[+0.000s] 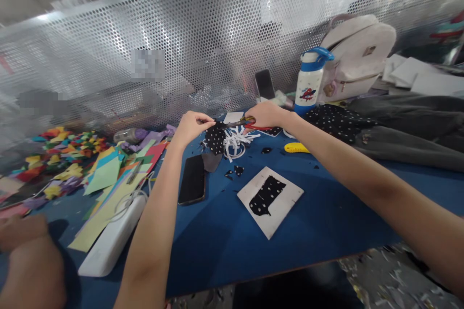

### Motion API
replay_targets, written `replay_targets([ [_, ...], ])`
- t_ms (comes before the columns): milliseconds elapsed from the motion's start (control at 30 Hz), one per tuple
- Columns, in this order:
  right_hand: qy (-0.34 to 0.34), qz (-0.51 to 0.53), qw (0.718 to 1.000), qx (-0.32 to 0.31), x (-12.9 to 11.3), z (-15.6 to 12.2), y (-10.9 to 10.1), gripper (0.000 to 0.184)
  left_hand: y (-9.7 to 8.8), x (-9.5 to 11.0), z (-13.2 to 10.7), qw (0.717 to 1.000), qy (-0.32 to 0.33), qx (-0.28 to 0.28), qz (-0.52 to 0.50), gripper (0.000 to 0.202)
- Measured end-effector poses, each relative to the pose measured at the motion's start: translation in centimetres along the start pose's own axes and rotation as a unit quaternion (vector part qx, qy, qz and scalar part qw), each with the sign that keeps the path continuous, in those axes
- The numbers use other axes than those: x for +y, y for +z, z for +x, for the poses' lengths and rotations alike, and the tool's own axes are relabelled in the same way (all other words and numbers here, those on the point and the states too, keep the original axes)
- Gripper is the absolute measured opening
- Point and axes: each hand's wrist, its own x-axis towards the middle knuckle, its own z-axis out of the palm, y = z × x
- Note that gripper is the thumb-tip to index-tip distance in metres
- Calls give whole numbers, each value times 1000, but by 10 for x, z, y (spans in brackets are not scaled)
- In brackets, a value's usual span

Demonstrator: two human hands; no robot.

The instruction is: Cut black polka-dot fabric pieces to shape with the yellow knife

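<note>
My left hand [192, 127] pinches the top edge of a small piece of black fabric with white dots [216, 139] that hangs above the blue table [326, 203]. My right hand [266, 115] is closed round red-handled scissors [253, 125], whose blades point left at the fabric. Under the fabric lies a heap of white elastic strips [236, 141]. Small black scraps [235, 170] lie on the table below it.
A white board with a dotted black cutout [270, 199] lies in front. A black phone [192, 179], a white power bank [112, 239], coloured paper pieces [68, 154], a yellow cutter [296, 147], a bottle [309, 82], a white bag [357, 55], dark cloth [391, 125]. Another person's arm [29, 260] at lower left.
</note>
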Motion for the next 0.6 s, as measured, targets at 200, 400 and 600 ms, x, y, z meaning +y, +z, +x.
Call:
replay_targets([
  [200,0,-3,1000,-7,-6,3,1,60,1,-1,2,1000,7,-3,-1,26],
  [400,3,-8,1000,-8,-7,4,0,66,3,-2,3,1000,12,-2,-5,26],
  [600,2,-18,1000,-7,-9,4,-3,65,3,-2,2,1000,13,-5,0,26],
])
